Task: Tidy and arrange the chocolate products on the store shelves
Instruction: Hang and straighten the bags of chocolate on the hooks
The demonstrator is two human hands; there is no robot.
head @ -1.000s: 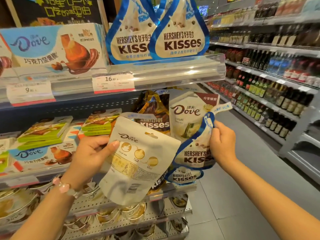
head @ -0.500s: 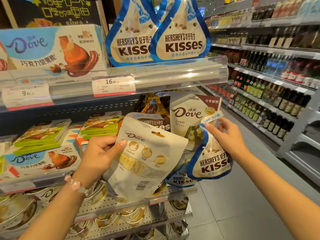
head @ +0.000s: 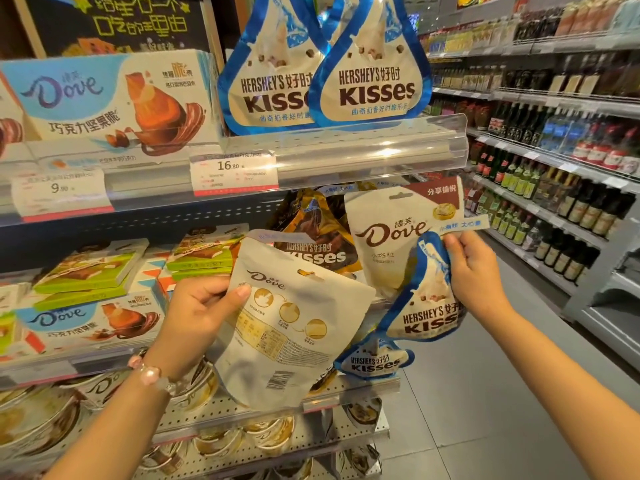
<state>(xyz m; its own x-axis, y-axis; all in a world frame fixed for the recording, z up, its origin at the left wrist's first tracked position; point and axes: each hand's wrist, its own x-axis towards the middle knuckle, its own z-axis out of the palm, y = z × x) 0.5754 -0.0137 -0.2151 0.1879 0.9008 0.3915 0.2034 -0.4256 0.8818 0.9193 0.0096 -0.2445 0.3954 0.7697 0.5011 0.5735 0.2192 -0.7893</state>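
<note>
My left hand (head: 199, 311) grips a white Dove pouch (head: 291, 327) by its left edge, back side toward me, tilted in front of the middle shelf. My right hand (head: 474, 275) pinches the top of a blue-and-white Hershey's Kisses bag (head: 424, 306), which hangs at the shelf's right end. Behind them on the middle shelf stand another white Dove pouch (head: 391, 237) and a brown Kisses bag (head: 311, 244). A further blue Kisses bag (head: 374, 362) lies low at the shelf front.
Two big blue Kisses bags (head: 370, 81) and a Dove box (head: 104, 98) fill the top shelf behind a clear rail (head: 346, 147). Green chocolate boxes (head: 90, 271) sit left. Round tubs (head: 207, 441) line the lower shelves. Bottle shelves (head: 554, 188) flank the aisle floor (head: 485, 393) on the right.
My right hand has lifted the blue Kisses bag up and to the right, away from the shelf front. My left hand has raised the Dove pouch slightly.
</note>
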